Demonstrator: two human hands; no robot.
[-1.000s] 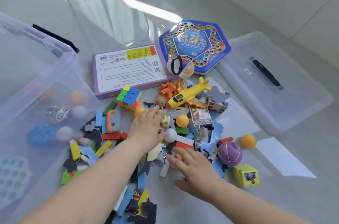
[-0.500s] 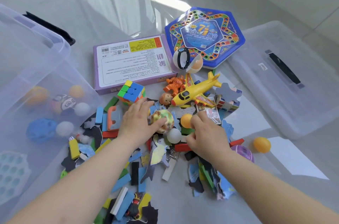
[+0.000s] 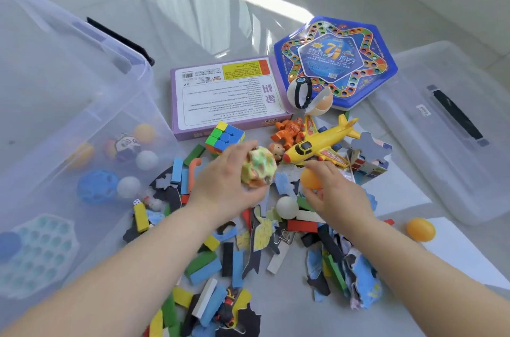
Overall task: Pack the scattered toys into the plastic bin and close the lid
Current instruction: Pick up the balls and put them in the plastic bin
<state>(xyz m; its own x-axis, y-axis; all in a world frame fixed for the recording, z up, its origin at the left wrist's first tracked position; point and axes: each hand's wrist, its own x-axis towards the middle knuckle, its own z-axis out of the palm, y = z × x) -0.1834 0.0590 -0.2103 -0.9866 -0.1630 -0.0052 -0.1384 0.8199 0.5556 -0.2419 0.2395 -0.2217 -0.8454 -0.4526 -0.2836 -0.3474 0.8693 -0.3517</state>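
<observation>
My left hand (image 3: 223, 184) grips a pale multicoloured squishy ball (image 3: 258, 168), lifted just above the toy pile. My right hand (image 3: 335, 195) is closed on a small orange ball (image 3: 309, 178) beside it. Below them lie a white ball (image 3: 285, 207), coloured blocks (image 3: 204, 267) and foam puzzle pieces (image 3: 342, 276). The clear plastic bin (image 3: 82, 104) stands at the left, holding several balls and a blue pop pad. Its clear lid (image 3: 447, 126) with a black handle lies at the right.
Behind the pile are a purple box (image 3: 226, 93), a blue hexagonal game board (image 3: 335, 60), a cube puzzle (image 3: 225, 137), a yellow toy plane (image 3: 320, 143), an orange figure (image 3: 287, 129) and a capsule ball (image 3: 306, 96). Another orange ball (image 3: 420, 229) sits at the right on the pale floor.
My left hand has lifted the squishy ball up off the pile. My right hand moved from the cards to the orange ball and closed on it.
</observation>
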